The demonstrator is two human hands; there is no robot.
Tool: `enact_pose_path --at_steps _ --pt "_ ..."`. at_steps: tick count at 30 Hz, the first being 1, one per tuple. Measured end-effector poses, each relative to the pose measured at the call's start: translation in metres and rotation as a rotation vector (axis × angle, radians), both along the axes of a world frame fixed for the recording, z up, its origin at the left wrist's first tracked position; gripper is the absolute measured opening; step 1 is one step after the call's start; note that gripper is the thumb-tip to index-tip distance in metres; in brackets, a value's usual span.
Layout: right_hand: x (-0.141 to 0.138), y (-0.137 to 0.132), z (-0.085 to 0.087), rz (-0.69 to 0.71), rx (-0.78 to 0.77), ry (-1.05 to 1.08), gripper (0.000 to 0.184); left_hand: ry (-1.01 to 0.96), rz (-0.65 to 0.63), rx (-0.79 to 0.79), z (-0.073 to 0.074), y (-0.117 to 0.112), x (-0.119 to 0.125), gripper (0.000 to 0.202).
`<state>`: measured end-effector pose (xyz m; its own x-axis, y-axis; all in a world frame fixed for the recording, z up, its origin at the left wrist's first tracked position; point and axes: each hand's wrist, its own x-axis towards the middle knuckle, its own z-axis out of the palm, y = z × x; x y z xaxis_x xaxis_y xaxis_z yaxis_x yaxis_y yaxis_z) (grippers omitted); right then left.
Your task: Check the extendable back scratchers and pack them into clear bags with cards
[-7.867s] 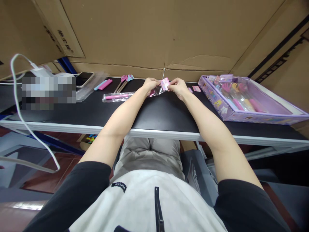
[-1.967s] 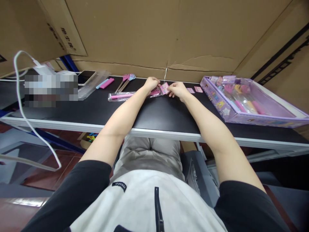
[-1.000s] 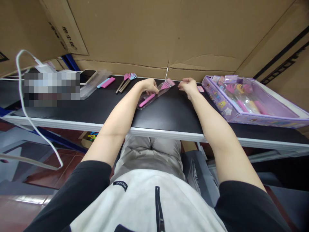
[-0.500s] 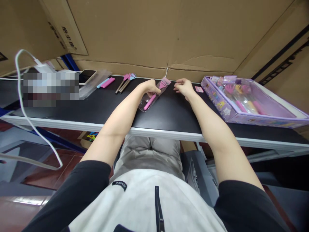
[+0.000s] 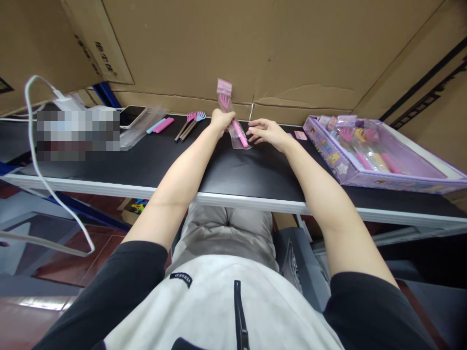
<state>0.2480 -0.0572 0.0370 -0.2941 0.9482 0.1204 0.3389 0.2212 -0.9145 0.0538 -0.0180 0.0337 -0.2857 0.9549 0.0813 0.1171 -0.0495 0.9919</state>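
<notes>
My left hand [image 5: 222, 120] grips a pink back scratcher [image 5: 240, 134] in a clear plastic bag. Its claw end points up toward the cardboard, beneath a pink header card [image 5: 224, 87]; the handle end slants down to the right. Beside that lower end hovers my right hand [image 5: 269, 133], fingers apart and holding nothing; whether its fingertips touch the bag I cannot tell. To the left lie two unwrapped scratchers with metal rods, a pink-clawed one [image 5: 185, 126] and a blue-clawed one [image 5: 194, 125], near a pink tube [image 5: 163, 125] and a blue tube [image 5: 155, 126].
An open purple box [image 5: 330, 153] holding several bagged scratchers stands at the right. A small pink card [image 5: 300, 135] lies beside it. Clear bags [image 5: 136, 132], a phone [image 5: 133, 116] and a white cable [image 5: 32, 150] are at the left. Cardboard [image 5: 292, 53] walls the back.
My left hand has lifted and turned the bagged scratcher, so its claw end now leans left instead of right. My right hand has moved left toward the handle end.
</notes>
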Motion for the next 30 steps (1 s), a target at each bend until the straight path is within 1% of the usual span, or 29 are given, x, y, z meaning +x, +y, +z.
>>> enact_pose_path --at_steps 4,6,8,12,15,19,22,24,26,28,30 --pt "0.0 -0.008 0.004 0.162 -0.141 0.03 0.042 -0.064 0.054 0.021 -0.002 0.004 -0.005 0.029" --pt "0.002 -0.008 0.003 0.207 -0.162 0.059 0.047 -0.101 0.062 0.01 -0.002 0.003 -0.006 0.027" --pt "0.003 -0.006 0.002 0.218 -0.153 0.093 0.051 -0.131 0.063 -0.002 -0.001 0.002 -0.005 0.021" --pt "0.004 -0.003 -0.001 0.184 -0.104 0.127 0.052 -0.125 0.022 -0.009 0.001 -0.002 -0.003 0.013" --pt "0.003 -0.001 -0.001 0.145 -0.072 0.119 0.052 -0.105 0.003 0.007 0.002 -0.005 -0.001 0.015" --pt "0.004 -0.001 0.0 0.095 -0.048 0.095 0.049 -0.11 0.026 0.019 0.004 -0.008 0.002 0.02" --pt "0.004 -0.001 0.002 0.071 -0.034 0.084 0.047 -0.157 0.051 0.021 0.006 -0.012 0.006 0.019" --pt "0.002 -0.001 0.002 0.051 -0.008 0.071 0.047 -0.187 0.07 0.033 0.008 -0.014 0.011 0.023" --pt "0.0 0.0 0.001 0.008 0.049 0.033 0.051 -0.188 0.088 0.054 0.01 -0.018 0.017 0.031" --pt "-0.003 0.001 0.0 -0.051 0.14 -0.037 0.057 -0.163 0.09 0.074 0.01 -0.021 0.024 0.04" --pt "-0.004 0.002 -0.001 -0.082 0.258 -0.133 0.06 -0.093 0.019 0.065 0.01 -0.024 0.029 0.048"
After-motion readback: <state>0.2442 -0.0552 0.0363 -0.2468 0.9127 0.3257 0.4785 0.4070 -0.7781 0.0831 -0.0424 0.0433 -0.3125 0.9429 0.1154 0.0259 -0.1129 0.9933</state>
